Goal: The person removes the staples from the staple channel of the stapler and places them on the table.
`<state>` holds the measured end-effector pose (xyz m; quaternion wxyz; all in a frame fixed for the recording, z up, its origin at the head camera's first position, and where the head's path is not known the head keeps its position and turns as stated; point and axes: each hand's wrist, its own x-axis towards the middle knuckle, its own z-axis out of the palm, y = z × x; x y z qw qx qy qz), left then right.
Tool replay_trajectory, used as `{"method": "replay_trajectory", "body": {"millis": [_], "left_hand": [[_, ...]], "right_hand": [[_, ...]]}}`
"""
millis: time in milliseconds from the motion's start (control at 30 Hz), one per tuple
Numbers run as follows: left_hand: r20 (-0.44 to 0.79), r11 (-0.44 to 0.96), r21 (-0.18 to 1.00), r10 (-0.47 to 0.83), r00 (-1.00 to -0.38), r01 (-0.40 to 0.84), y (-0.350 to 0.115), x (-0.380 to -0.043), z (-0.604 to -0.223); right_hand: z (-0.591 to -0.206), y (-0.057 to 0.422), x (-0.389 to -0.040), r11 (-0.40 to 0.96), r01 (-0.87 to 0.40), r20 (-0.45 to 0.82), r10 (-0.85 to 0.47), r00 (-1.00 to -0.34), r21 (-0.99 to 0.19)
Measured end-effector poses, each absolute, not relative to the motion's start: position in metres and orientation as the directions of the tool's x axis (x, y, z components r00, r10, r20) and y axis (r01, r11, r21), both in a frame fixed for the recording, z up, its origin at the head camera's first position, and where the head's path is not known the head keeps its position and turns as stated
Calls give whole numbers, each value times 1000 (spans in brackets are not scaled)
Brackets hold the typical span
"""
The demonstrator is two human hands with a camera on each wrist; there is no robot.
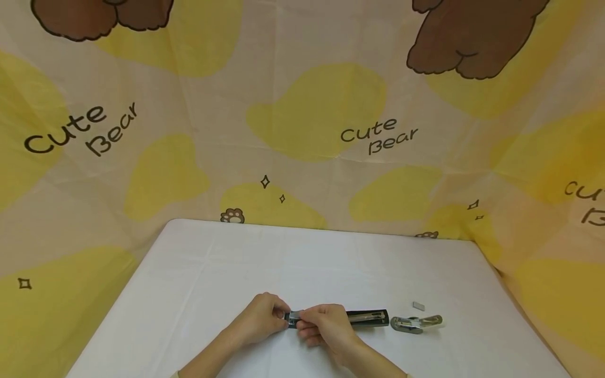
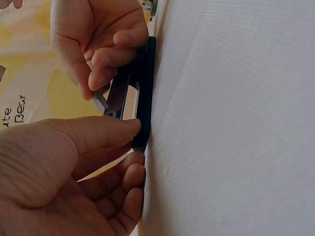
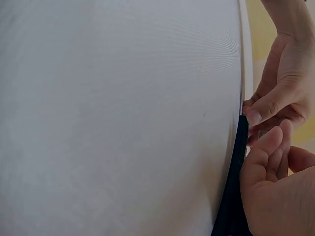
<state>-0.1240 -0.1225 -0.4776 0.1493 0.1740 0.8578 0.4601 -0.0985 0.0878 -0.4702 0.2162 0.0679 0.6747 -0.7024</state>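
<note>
A black stapler [image 1: 370,318] lies opened out on the white table, its metal inner channel showing. My left hand [image 1: 260,317] pinches the stapler's left end between thumb and fingers. My right hand [image 1: 331,326] is over the stapler, and its thumb and forefinger pinch a small grey strip of staples [image 2: 100,102] just above the channel. In the right wrist view the right fingers [image 3: 268,150] hide most of this strip, while the black stapler body [image 3: 234,184] runs below them.
A second short grey strip of staples [image 1: 418,305] lies to the right. Nearer the front is a small metal hinged tool [image 1: 415,324], spread open, perhaps a staple remover. The white table [image 1: 227,262] meets a patterned cloth [image 1: 302,157] at its back and sides.
</note>
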Motion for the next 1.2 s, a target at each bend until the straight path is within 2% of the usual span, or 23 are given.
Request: {"method": "replay_trajectory", "body": {"millis": [267,833,1200], "left_hand": [[-94,535,828,429,-898,169,-121,-123,-478],[-104,546,825,405,-908,149,-120,-122,-477],[-88,556,814,403,-911,168,-119,-122,-478]], "right_hand": [[-469,93,-98,61,378,-382,-187,-905,-924],[-445,116,-90,63,352,-357,-213,-909,-934],[-433,138,-86,87,308,-319,-169,-933,-947]]}}
